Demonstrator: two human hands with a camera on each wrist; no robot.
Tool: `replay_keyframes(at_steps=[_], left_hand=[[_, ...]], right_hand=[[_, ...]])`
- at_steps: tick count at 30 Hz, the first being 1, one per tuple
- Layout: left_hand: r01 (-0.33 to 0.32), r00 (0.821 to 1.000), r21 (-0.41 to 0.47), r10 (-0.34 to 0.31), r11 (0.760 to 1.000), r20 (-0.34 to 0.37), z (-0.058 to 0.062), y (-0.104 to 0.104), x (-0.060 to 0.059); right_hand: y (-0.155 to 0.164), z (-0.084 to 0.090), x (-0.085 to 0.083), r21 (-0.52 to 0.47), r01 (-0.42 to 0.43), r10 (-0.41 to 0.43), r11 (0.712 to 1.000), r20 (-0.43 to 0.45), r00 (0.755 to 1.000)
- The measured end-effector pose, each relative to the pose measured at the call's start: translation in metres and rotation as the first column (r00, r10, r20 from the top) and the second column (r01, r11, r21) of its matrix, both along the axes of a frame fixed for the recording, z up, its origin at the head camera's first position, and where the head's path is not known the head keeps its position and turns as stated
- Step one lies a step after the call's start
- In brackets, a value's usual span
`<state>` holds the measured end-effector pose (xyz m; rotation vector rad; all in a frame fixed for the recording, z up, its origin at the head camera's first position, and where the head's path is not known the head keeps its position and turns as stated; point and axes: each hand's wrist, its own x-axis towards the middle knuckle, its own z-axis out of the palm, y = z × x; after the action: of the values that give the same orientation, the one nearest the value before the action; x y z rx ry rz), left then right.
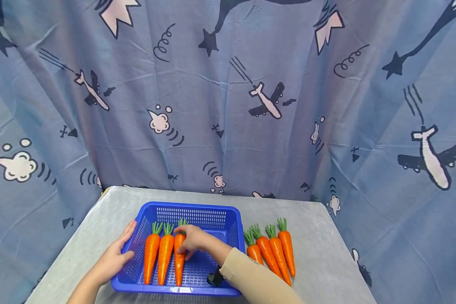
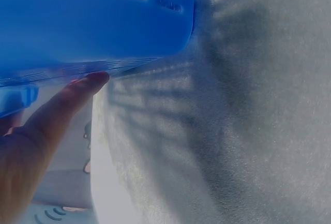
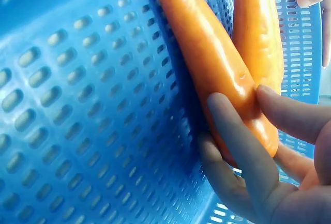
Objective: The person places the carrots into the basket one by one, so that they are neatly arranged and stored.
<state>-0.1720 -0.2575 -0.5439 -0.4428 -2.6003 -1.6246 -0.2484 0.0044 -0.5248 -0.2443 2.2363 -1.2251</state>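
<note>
I count 3 carrots in the blue basket (image 1: 216, 211), 4 more (image 1: 271, 249) on the table just right of it. Right hand (image 1: 191, 240) pinches the third carrot (image 1: 179, 259), prob. resting on the basket floor. Left hand (image 1: 114, 257) lies flat-fingered against the basket's left wall. Approx. halfway.

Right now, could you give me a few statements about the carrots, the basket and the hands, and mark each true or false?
1. Three orange plastic carrots lie in the blue perforated plastic basket. True.
2. The right hand holds the carrot nearest the basket's middle. True; its fingers curl round it.
3. The left hand lifts a carrot. False; it rests against the basket's outer side.
4. Four more carrots lie on the grey table beside the basket. True.
5. The basket is red. False; it is blue.
</note>
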Motion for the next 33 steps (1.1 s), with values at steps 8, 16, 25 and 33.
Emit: replay_keyframes(at_steps=[8,16,25,33], left_hand=[[0.011,1.000,0.009,-0.011,1.000,-0.025,0.001,0.002,-0.002],[0.009,1.000,-0.001,-0.009,1.000,-0.021,0.001,0.002,-0.004],[0.020,1.000,-0.008,-0.020,1.000,-0.024,0.000,0.002,-0.004],[-0.001,1.000,0.000,0.001,1.000,0.004,-0.003,0.000,0.001]], right_hand=[[0.000,0.002,-0.001,0.129,0.001,0.012,0.992,-0.100,0.995],[0.003,0.002,-0.001,0.012,0.036,-0.036,0.999,-0.010,0.999],[0.009,0.015,-0.003,0.202,-0.015,0.041,0.979,-0.124,0.991],[0.019,0.043,0.003,0.216,-0.046,0.086,0.975,-0.178,0.980]])
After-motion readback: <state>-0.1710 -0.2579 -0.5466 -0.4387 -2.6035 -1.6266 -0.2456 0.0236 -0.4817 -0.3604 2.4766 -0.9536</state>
